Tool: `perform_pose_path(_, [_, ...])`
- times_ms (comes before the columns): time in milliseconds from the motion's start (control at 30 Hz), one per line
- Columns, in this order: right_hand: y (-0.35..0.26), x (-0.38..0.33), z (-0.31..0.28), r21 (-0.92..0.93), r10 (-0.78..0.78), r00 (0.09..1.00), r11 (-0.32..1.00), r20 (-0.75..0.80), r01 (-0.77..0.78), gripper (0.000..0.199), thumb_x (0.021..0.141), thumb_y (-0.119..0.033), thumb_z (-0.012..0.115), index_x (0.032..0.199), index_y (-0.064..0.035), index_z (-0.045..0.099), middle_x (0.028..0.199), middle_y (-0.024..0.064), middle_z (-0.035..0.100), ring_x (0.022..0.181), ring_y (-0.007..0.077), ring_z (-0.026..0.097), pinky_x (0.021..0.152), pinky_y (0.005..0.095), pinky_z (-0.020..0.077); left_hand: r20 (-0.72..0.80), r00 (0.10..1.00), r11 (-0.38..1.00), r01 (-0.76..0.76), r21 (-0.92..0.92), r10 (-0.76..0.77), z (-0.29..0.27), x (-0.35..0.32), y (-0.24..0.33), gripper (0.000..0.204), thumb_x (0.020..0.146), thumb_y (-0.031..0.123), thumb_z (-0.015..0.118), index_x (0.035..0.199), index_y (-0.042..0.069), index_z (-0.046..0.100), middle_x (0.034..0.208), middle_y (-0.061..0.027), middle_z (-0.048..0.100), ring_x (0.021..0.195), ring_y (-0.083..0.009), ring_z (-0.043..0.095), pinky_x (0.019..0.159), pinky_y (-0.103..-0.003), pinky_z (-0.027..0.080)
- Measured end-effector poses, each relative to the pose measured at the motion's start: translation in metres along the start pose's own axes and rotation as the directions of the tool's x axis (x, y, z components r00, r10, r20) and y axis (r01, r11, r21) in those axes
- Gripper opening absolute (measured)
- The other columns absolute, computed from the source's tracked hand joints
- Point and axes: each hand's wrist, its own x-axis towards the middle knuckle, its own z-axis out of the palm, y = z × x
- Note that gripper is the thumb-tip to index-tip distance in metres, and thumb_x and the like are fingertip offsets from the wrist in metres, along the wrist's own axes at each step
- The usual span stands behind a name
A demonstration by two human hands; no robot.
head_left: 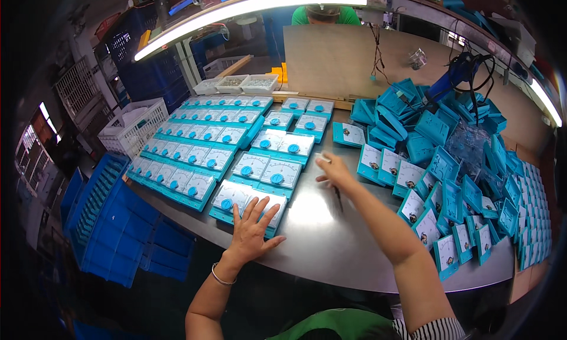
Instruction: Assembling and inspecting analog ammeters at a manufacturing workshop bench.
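My left hand lies with its fingers spread on the nearest white-faced dial meter, which has a turquoise base and a blue round part on its front. Over the bare metal tabletop, my right hand is curled, with a slim dark tool sticking out below it. Its fingertips are smeared, and the tool's kind does not show. Beyond and left of my left hand, more finished-looking dial meters stand in slanting rows. To the right of my right hand are meters without the blue part.
Turquoise housings lie heaped at the right, with a blue power tool and cables above. White parts trays stand at the back. Blue crates and a white basket sit on the left. A person is behind the board.
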Motion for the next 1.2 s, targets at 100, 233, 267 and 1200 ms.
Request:
perform_pose_path(100, [-0.012, 0.017, -0.011, -0.126, 0.019, 0.999, 0.992, -0.031, -0.023, 0.064, 0.089, -0.034, 0.059, 0.137, 0.0027, 0.038, 0.115, 0.0249, 0.06, 0.067, 0.0243, 0.069, 0.043, 0.0344, 0.0492, -0.1, 0.995, 0.998, 0.005, -0.07, -0.012, -0.008, 0.023, -0.024, 0.06, 0.079, 0.041, 0.068, 0.129, 0.013, 0.051, 0.137, -0.0106, 0.044, 0.127, -0.0313, 0.04, 0.102, -0.067, 0.02])
perform_pose_path(233, [0.005, 0.02, -0.007, -0.455, 0.069, 0.994, 0.89, 0.081, -0.025, 0.059, 0.088, -0.032, 0.058, 0.135, -0.0009, 0.042, 0.117, 0.0224, 0.058, 0.077, 0.0301, 0.068, 0.058, 0.0402, 0.054, -0.256, 0.966, 0.995, 0.013, -0.101, -0.039, 0.002, 0.092, -0.091, 0.051, 0.078, 0.022, 0.07, 0.124, 0.007, 0.053, 0.129, -0.0159, 0.051, 0.113, -0.0339, 0.052, 0.095, -0.05, 0.039])
perform_pose_path(267, [0.024, 0.02, -0.002, -0.638, -0.114, 0.992, 0.76, 0.057, 0.124, 0.054, 0.088, -0.031, 0.058, 0.132, -0.0021, 0.044, 0.118, 0.0218, 0.055, 0.085, 0.0339, 0.066, 0.068, 0.0429, 0.053, -0.275, 0.96, 0.995, 0.029, -0.09, -0.053, 0.012, 0.112, -0.111, 0.051, 0.078, 0.021, 0.07, 0.123, 0.006, 0.053, 0.127, -0.0168, 0.051, 0.11, -0.0342, 0.054, 0.092, -0.047, 0.043])
perform_pose_path(1200, [-0.025, 0.099, -0.008, -0.714, -0.48, 0.862, 0.66, -0.163, 0.232, 0.039, 0.084, -0.027, 0.059, 0.119, -0.0079, 0.057, 0.115, 0.0178, 0.054, 0.101, 0.035, 0.056, 0.08, 0.0453, 0.0506, 0.055, 0.825, 0.795, -0.522, -0.308, 0.563, 0.004, 0.05, 0.016, 0.048, 0.077, 0.029, 0.072, 0.119, 0.011, 0.057, 0.141, -0.013, 0.042, 0.132, -0.0327, 0.038, 0.105, -0.053, 0.03])
